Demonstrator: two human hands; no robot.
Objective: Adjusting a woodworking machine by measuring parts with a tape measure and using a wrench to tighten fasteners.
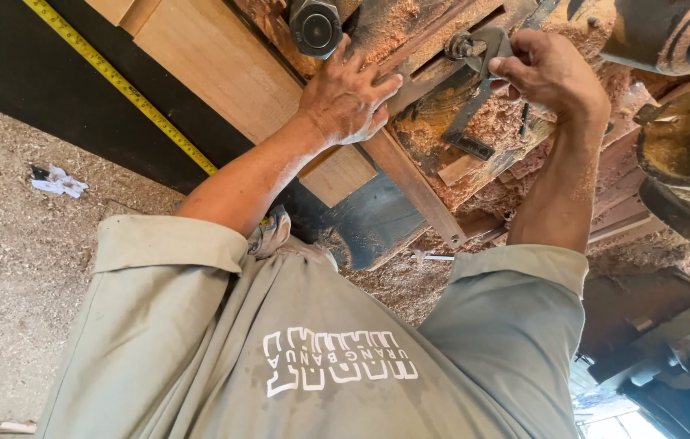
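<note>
While our left hand lies flat, fingers spread, on the sawdust-coated wooden frame, our right hand pinches a metal bracket just beyond its fingertips. We judge that steady downward pressure keeps the frame from shifting.

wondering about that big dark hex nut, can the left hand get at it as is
Probably yes: the left hand lies flat on the wooden board, fingertips right beside the hex nut, nothing between. The right hand grips a metal bracket.
</note>
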